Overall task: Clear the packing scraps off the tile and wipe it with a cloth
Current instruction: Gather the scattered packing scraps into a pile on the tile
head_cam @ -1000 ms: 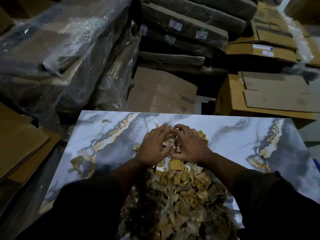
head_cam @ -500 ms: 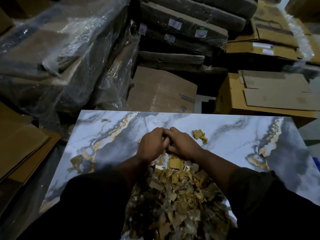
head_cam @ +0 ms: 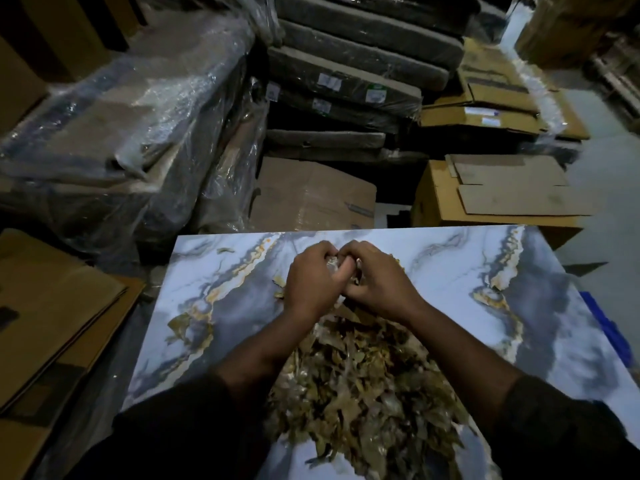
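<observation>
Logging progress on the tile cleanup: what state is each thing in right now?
Tile: lying flat, partly covered by scraps.
Scrap pile: heaped on the tile's near side.
Left hand: curled round scraps.
Right hand: curled round scraps.

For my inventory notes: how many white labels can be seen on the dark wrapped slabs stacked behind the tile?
4. Two on one slab: label and label. One on the slab below. One at the left end. Others may be hidden in the dark.
</observation>
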